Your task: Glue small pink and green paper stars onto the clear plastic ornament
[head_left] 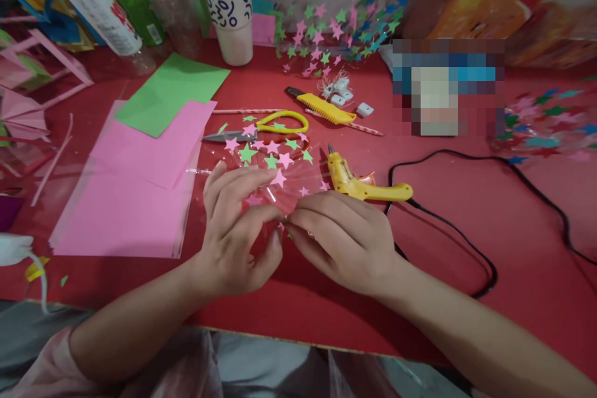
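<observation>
My left hand (233, 230) is at the centre front of the table, its fingers spread and curved. Its index fingertip meets the fingertips of my right hand (345, 236), with the thumb a little apart below. The right fingers are pressed together in a pinch, on something too small to make out. Under and just beyond both hands lies a clear plastic piece with pink and green stars (285, 160). Yellow-handled scissors (280, 121) rest partly behind it. A yellow hot glue gun (368, 188) lies beyond my right hand, nozzle pointing away.
Pink sheets (125, 199) and a green sheet (172, 96) lie on the left. A yellow cutter (326, 109) rests near small white pieces (340, 92). At the back stand a white cup (228, 12) and several bottles (130, 6). A black cord (489, 261) loops across the right.
</observation>
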The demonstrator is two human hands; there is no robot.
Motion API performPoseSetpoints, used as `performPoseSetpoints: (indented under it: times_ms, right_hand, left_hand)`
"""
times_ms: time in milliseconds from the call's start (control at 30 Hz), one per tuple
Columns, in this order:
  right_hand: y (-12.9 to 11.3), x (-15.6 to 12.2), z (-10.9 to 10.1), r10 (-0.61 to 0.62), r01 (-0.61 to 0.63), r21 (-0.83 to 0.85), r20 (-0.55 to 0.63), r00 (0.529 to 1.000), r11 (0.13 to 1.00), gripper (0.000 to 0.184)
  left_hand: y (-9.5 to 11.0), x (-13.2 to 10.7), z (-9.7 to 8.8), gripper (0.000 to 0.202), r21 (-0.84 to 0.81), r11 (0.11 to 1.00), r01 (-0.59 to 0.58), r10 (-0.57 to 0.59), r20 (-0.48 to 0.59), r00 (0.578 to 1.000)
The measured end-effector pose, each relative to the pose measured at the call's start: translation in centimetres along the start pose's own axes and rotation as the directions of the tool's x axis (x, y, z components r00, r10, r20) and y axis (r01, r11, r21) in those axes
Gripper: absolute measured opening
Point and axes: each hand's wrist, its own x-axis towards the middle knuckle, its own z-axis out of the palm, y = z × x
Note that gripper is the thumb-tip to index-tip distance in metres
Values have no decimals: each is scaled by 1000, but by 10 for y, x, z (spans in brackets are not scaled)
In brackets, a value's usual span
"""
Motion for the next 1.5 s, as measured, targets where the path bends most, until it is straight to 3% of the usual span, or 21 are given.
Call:
performPoseSetpoints:
  times_ms: [467,800,1500]
  right_hand:
    - [-4,2,0,6,-6,-56,-1,1000,998,6]
    - [-3,2,1,15,-14,-72,16,1000,997,13]
    - [-1,2,2,-5,6,-78,6,1000,997,9]
  left_hand:
    - [3,2,2,7,44,991,126,-127,17,992]
    - [1,0,4,8,53,989,138,-138,-7,990]
    - [2,2,1,8,38,991,129,-129,-1,992]
